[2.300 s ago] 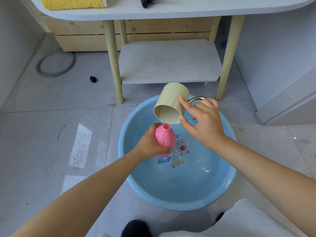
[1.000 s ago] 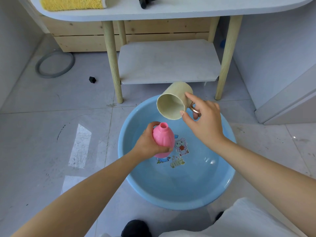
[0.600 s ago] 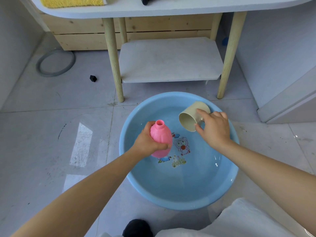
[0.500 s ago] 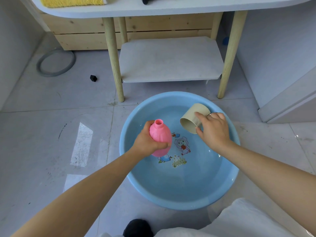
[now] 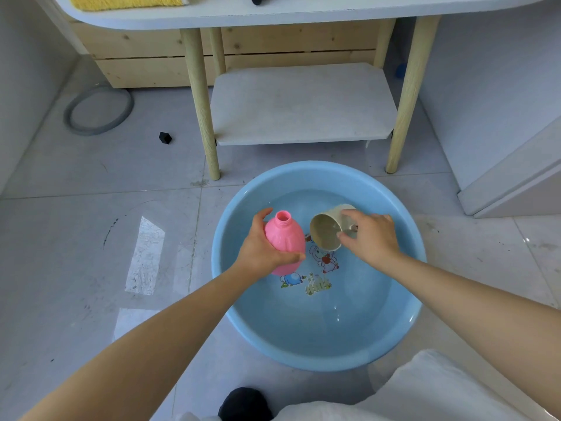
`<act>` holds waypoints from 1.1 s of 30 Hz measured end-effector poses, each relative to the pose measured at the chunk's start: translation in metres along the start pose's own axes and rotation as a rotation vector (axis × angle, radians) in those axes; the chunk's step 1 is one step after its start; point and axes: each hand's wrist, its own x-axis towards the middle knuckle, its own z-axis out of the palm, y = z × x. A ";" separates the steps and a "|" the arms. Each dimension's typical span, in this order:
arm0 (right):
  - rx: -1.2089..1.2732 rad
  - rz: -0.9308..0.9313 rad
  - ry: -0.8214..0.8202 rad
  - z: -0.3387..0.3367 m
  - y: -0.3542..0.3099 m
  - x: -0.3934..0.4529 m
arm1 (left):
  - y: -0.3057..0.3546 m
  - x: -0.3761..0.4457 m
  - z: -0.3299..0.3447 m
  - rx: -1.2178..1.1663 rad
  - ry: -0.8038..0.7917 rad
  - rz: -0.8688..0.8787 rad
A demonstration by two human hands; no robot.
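A round blue basin with water and cartoon stickers on its bottom stands on the tiled floor. My left hand grips a pink capless bottle upright over the basin's left part. My right hand holds a beige cup by its side and handle. The cup lies tilted with its mouth facing left, low inside the basin near the water. Cup and bottle are a little apart.
Behind the basin stands a white table with pale wooden legs and a lower shelf. A yellow towel lies on the tabletop. A grey ring and a small black piece lie on the floor at left. White cabinet at right.
My right hand has brought the cup from above the bottle's mouth down into the basin, then closer to the bottle. The bottle stayed in my left hand, upright.
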 end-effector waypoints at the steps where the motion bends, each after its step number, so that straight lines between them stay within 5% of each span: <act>1: 0.085 0.078 -0.016 -0.003 -0.002 0.002 | 0.000 0.001 0.000 0.007 0.003 -0.001; 6: 0.578 0.379 -0.076 -0.015 -0.003 0.011 | -0.001 0.003 -0.001 0.048 -0.017 -0.006; 11: 0.765 0.359 -0.039 -0.030 -0.012 0.009 | 0.001 0.002 -0.001 0.057 -0.032 -0.011; 33: 0.355 -0.287 0.422 -0.054 -0.049 -0.005 | 0.011 -0.005 0.005 0.067 -0.095 0.039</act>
